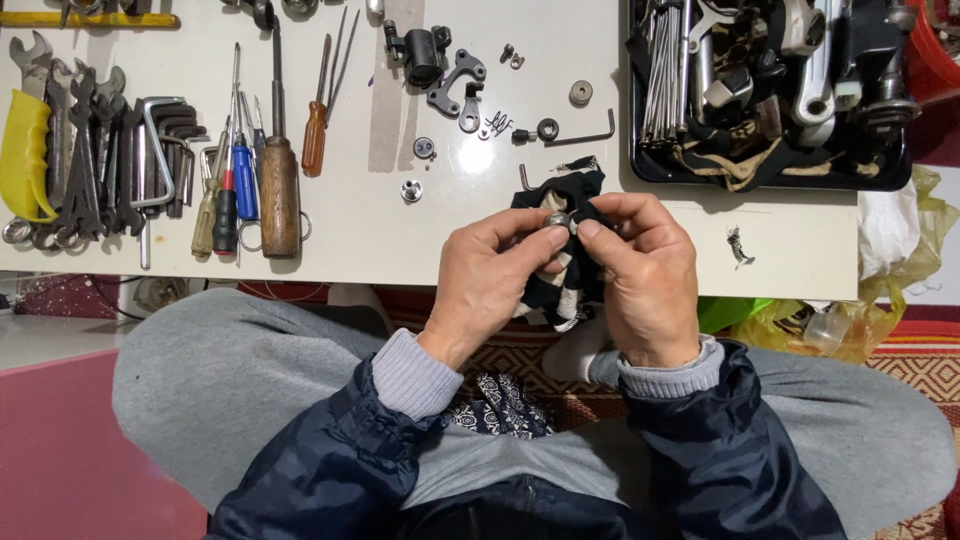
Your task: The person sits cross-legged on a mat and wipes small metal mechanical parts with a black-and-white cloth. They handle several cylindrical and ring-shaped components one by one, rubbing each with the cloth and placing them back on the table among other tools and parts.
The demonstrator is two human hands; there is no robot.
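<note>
While I sit cross-legged at the near edge of the white desk [400, 230], my left hand [495, 285] and my right hand [640, 280] meet just over that edge, fingertips pressed together. Between them I pinch a small round silver metal ring [558, 219], with a black cloth rag [560, 290] bunched under and behind it; the rag hangs down between my palms toward my lap. Both hands are narrowly closed, thumb against forefinger, on the ring and rag together.

Beyond my knuckles the desk holds loose parts near the middle: a small silver nut [411, 190], a black bent hex key [585, 138] and a dark metal bracket [455, 85]. Toward the left edge lie a wooden-handled screwdriver [279, 190], a blue-handled screwdriver [245, 180] and a row of grey steel spanners [80, 150]. At the far right corner stands a black plastic tray [770, 170] crowded with metal parts. The barest stretch of desk lies to the right of my right hand, below the tray, and a narrower one to the left of my left hand.
</note>
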